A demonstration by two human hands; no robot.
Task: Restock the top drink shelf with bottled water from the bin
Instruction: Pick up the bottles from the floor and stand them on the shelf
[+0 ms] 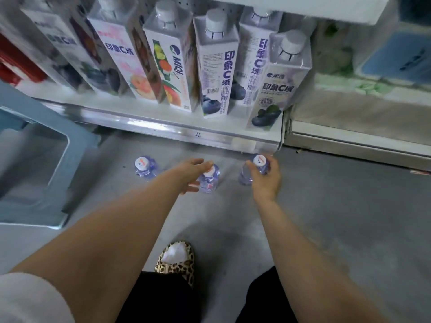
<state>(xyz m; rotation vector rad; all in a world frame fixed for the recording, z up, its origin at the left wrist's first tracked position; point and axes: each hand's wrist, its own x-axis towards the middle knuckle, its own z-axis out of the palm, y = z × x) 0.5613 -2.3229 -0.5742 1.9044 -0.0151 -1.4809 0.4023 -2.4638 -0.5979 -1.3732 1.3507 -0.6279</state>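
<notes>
A person in a white sleeve (28,297) and dark trousers (163,297), one foot in a leopard-print shoe (177,259), bends over a grey concrete floor (338,217) with both bare forearms stretched forward. The left hand (190,171) is curled round the middle water bottle (210,180), thumb over its cap and fingers down its near side. The right hand (265,180) grips the right water bottle (259,160) just below its white cap, fingers wrapped about the neck. Both bottles stand upright on the floor, close to the foot of the shelving. A third, the left water bottle (144,166), stands untouched a little apart from the middle one. At far left sits the grey-blue bin (77,145), its open interior blurred. Beyond the bottles runs the white lower shelf (163,122), lined with tall drink cartons (215,66) with white screw caps, printed with fruit and Chinese lettering. One blueberry carton (277,89) at the shelf's front right corner leans out of line. The underside of a higher shelf (303,8) crosses the top of the frame, and a neighbouring unit at right is too blurred to read.
</notes>
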